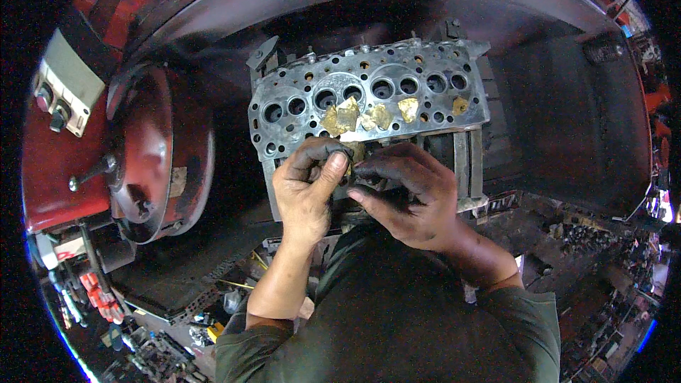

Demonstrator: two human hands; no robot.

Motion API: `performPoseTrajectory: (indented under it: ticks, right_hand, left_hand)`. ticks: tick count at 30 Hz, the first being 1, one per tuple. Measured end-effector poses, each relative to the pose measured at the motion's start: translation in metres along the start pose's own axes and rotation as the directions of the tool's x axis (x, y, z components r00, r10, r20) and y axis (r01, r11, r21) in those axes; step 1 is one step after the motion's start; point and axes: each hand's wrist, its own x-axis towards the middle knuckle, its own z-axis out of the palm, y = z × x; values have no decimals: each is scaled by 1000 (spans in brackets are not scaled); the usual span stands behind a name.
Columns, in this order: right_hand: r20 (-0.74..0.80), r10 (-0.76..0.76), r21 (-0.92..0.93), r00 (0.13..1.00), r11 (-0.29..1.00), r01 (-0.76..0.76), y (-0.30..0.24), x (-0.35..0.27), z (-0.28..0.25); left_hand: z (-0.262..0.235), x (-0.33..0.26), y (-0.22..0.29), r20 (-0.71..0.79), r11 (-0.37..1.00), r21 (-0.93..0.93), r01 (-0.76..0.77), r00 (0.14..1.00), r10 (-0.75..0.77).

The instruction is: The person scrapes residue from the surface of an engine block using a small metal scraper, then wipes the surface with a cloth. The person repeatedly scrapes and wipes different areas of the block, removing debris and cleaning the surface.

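The cylinder head (369,99) lies just beyond both hands, its near edge running right above the fingertips and its far edge close under the dark curved fender (397,0). Room is tight to the left, where the red flywheel (167,149) stands near the left hand (306,191); to the right of the right hand (411,195) a dark open recess leaves more space. Yellowish paper scraps (344,117) sit on the head's face just past the grips.

What the fingers hold is mostly hidden: a small pale-yellow piece (355,150) shows between the two grips, its shape hard to make out. The head's lower side is covered by the hands.

The left hand is upright, its grip pressed together, thumb against curled forefinger, pinching the small piece. The right hand lies palm down, knuckles up, its fingertips closed and meeting the left grip at the same piece. Both forearms rise from the lower edge.
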Motion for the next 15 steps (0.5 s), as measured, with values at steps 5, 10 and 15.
performPoseTrajectory:
  ticks: [5,10,15]
  right_hand:
    - [-61,-92,-54,994,995,88,2,-1,6]
    - [-83,-143,-82,986,987,137,3,-4,9]
    - [-94,-187,-100,978,979,177,3,-3,13]
  left_hand:
    - [2,0,-1,17,1000,-3,-6,1000,6]
    - [4,-1,0,17,998,-65,25,1000,-24]
    - [6,0,0,20,996,-85,-10,1000,11]
